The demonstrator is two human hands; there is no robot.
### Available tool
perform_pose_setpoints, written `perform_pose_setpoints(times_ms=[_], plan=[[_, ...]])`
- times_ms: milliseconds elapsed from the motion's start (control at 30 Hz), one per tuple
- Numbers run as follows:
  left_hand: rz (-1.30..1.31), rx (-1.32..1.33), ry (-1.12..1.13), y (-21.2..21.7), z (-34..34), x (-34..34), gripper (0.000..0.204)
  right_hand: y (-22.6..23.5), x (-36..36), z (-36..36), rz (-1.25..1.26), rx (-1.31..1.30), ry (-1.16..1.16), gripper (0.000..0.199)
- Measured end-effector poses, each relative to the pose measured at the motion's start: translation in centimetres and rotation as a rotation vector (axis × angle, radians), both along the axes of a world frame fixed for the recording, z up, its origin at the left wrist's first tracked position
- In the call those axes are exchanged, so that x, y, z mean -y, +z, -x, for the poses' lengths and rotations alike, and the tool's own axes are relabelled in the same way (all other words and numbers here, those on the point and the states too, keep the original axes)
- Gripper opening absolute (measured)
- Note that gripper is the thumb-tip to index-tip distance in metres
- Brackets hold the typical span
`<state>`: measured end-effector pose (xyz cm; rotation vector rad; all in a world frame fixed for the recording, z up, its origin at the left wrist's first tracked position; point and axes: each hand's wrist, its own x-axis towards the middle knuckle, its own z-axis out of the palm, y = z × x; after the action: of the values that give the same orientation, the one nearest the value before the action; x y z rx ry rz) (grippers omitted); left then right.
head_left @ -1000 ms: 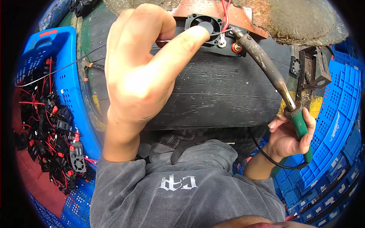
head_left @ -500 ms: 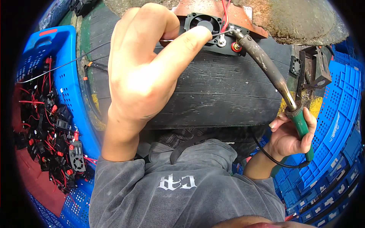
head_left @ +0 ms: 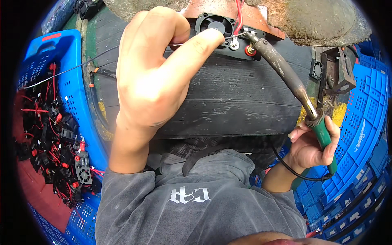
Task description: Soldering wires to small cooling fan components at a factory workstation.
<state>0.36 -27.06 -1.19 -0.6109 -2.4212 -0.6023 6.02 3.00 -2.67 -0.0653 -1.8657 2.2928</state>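
My left hand (head_left: 153, 77) is closed in a pinch on a thin solder wire (head_left: 229, 37), which trails off to the left. My right hand (head_left: 308, 149) grips the green handle of a soldering iron (head_left: 281, 67). The iron's tip meets the end of the wire at a metal contact on a small black panel at the top middle. That panel carries a black cooling fan (head_left: 216, 26), a silver ring lug (head_left: 234, 43) and a red terminal (head_left: 250, 51). Red wires (head_left: 239, 16) rise from it. My left fingers partly cover the panel's left side.
A blue crate (head_left: 71, 77) on the left holds many black parts with red wires. Beneath the panel is a brown block (head_left: 200, 7) on the black work surface (head_left: 228, 96). To the right stand a rusty metal bracket (head_left: 347, 75), a small fan (head_left: 316, 69) and blue crates (head_left: 363, 118).
The fan panel has shifted slightly left, and the iron's tip and my left fingertips have moved slightly left with it. Both hands keep their grips.
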Motion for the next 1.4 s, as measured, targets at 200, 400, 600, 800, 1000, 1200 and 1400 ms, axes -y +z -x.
perform_pose_setpoints(times_ms=[200, 400, 600, 800, 1000, 1200, 1400], plan=[[0.362, 0.122, 0.167, 3.2, -0.7, -2.3, 0.034, -0.1, 0.1, 0.3, -0.026, 0.008, -0.012, 0.067], [0.287, 0.114, 0.16, 3.2, -0.8, -2.5, 0.032, -0.3, 0.3, 0.6, -0.04, -0.008, -0.011, 0.067], [0.211, 0.107, 0.149, 3.2, -0.6, -2.7, 0.03, -0.2, 0.4, 0.7, -0.05, -0.004, -0.022, 0.068], [0.132, 0.104, 0.137, 2.8, -0.5, -2.8, 0.028, -0.2, 0.3, 0.7, -0.044, 0.003, -0.02, 0.068], [-0.033, -0.024, 0.026, -0.6, 0.0, -0.4, 0.026, 0.0, 0.2, 0.6, -0.012, 0.002, -0.001, 0.066], [-0.029, -0.05, 0.025, -0.7, -0.1, -0.3, 0.024, 0.2, -0.1, 0.5, 0.0, -0.014, 0.009, 0.065], [-0.019, -0.065, 0.023, -0.7, -0.1, -0.1, 0.025, 0.5, -0.6, 0.9, 0.009, -0.033, 0.055, 0.064]])
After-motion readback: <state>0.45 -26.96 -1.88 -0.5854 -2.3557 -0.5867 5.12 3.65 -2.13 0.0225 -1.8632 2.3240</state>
